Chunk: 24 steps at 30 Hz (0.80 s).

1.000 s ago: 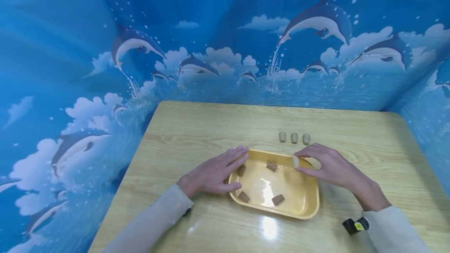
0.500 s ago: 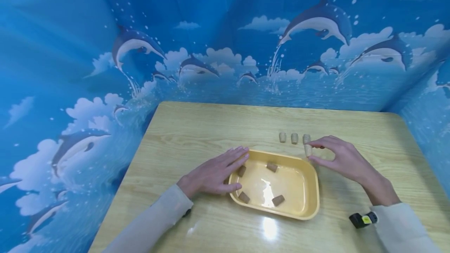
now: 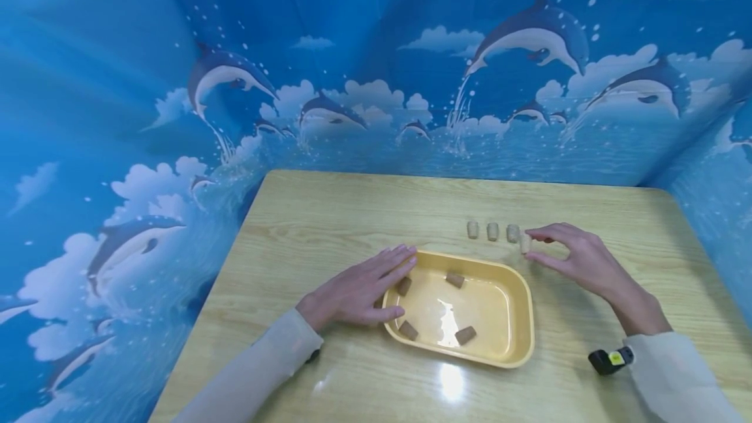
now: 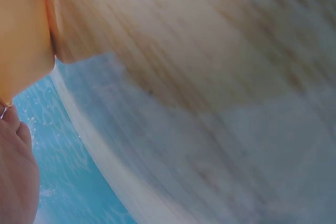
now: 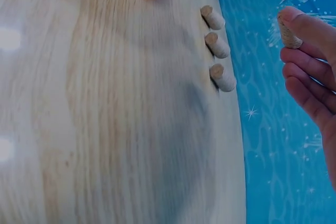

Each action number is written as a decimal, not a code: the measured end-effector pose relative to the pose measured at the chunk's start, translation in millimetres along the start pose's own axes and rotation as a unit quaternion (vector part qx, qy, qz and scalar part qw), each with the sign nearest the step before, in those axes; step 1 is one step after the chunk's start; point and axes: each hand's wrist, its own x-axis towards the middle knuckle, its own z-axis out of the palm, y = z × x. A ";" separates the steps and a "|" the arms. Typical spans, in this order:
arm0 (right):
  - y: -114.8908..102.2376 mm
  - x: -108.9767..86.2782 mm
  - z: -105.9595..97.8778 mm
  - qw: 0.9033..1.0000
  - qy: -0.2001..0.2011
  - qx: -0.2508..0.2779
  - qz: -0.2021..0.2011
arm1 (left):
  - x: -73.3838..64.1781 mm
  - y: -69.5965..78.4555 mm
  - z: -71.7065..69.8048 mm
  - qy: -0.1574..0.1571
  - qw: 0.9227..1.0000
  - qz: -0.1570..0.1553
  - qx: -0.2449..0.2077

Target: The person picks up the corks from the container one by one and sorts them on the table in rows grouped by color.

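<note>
Between thumb and fingertips, my right hand pinches a small tapered cork stopper, beside the right end of a row of three similar corks. That row, with its middle cork, stands on the table behind the tray. In the right wrist view the held cork appears raised at the fingertips. My left hand rests with extended fingers over the left rim of a yellow tray. Several brown corks lie inside the tray, one cork near its far wall. In the left wrist view, the tray's side shows above part of my hand.
The light wood-grain table has its far edge close behind the cork row. A blue curtain printed with dolphins encloses the back and sides. A black wrist device sits by my right sleeve.
My right hand carries the pinched cork from over the tray's far right corner out over the table, to the right side of the row. My left hand and the tray stay put.
</note>
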 end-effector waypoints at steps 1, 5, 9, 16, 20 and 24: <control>1.9 -0.2 0.8 1.000 0.002 0.000 -0.001 | 0.0 0.2 -0.2 0.000 1.000 0.000 0.000; 8.5 -1.2 3.3 1.000 0.007 -0.002 0.003 | 0.0 0.7 -0.8 -0.003 1.000 -0.003 -0.001; 13.3 -1.7 4.7 1.000 0.003 0.001 0.016 | 0.2 0.8 -0.8 -0.006 1.000 -0.004 0.001; 21.1 -1.0 8.6 1.000 -0.001 0.004 0.029 | 0.2 1.0 -0.7 0.000 1.000 -0.003 -0.007; 28.2 -0.6 11.4 0.999 -0.004 0.006 0.037 | 0.4 1.0 -0.9 -0.002 1.000 -0.005 -0.009; 35.5 -0.7 13.0 0.999 -0.009 0.013 0.048 | 1.0 0.8 -1.2 -0.001 1.000 -0.004 -0.007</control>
